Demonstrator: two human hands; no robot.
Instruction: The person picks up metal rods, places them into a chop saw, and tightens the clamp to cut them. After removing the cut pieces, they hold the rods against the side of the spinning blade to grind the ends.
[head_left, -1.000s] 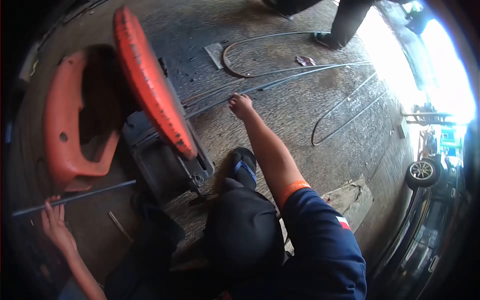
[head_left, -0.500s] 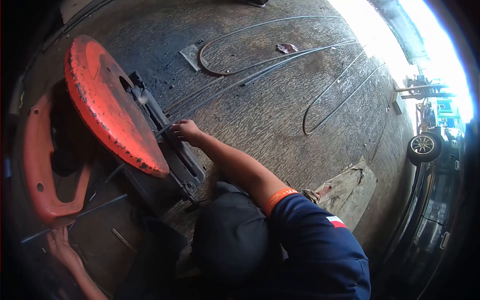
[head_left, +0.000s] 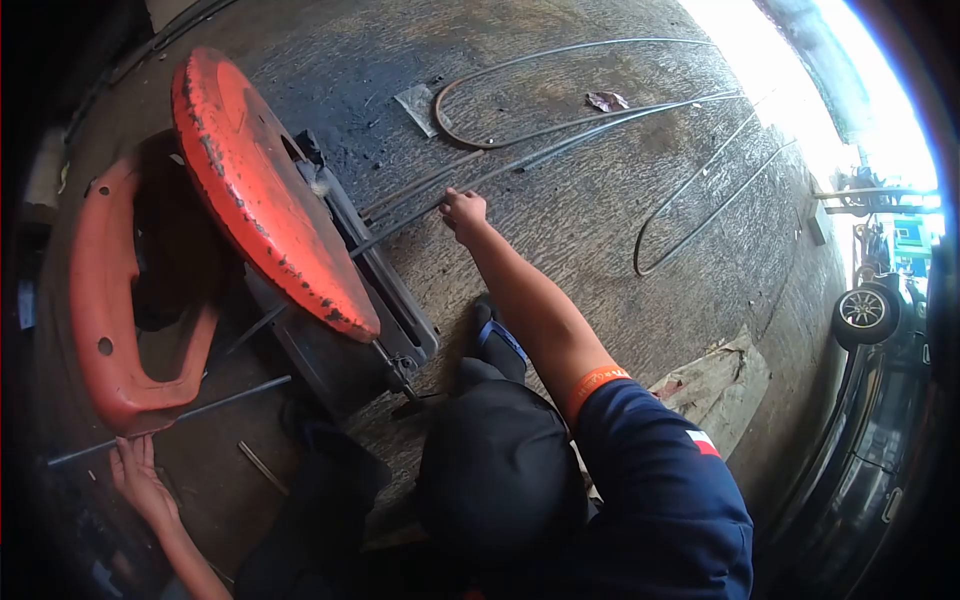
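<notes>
My right hand (head_left: pixel 463 212) is closed around a thin metal rod (head_left: pixel 405 221) that runs out from beneath the red blade guard (head_left: pixel 270 200) of a cut-off saw. The dark metal saw base (head_left: pixel 400 315) lies below and to the left of that hand. At lower left, my left hand (head_left: pixel 143 480) has its fingers stretched out at the bottom end of the saw's red loop-shaped frame (head_left: pixel 92 310). A second rod (head_left: pixel 235 398) passes right by those fingertips. The blade is hidden by the guard.
Long bent metal rods (head_left: pixel 590 118) lie across the rough floor, with another bent rod (head_left: pixel 650 225) farther right. A crumpled sheet (head_left: pixel 725 385) is beside my sleeve. A short rod piece (head_left: pixel 262 467) lies near my leg. A dark car (head_left: pixel 875 400) stands at far right.
My right hand has moved away from the saw base, outward along the rod. The whole view has shifted slightly, and a foot in a blue-strapped sandal now shows. My left hand stays by the red frame.
</notes>
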